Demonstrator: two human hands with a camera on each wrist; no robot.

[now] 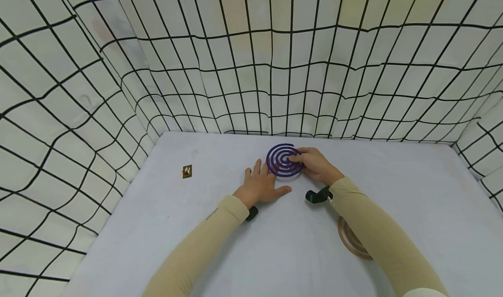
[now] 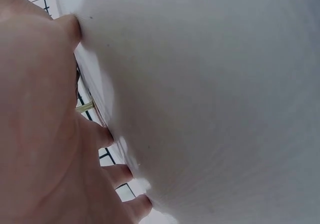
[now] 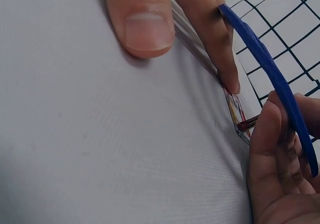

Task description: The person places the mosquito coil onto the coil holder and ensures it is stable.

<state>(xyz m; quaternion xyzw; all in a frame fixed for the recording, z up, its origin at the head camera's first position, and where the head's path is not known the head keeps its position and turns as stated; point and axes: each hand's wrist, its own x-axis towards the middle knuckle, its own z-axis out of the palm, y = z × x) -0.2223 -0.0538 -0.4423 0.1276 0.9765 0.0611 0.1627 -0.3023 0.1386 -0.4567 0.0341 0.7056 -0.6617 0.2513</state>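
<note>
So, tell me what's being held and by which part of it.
The right hand pinches the purple spiral coil by its right side as seen from the head, thumb near the centre. The left hand lies spread, gripping nothing.

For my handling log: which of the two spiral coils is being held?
The purple coil, pinched in the right hand; the brown coil lies on the table, partly hidden behind the right sleeve.

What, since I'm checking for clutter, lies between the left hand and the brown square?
In the head view, bare white tabletop separates the left hand from the brown square.
</note>
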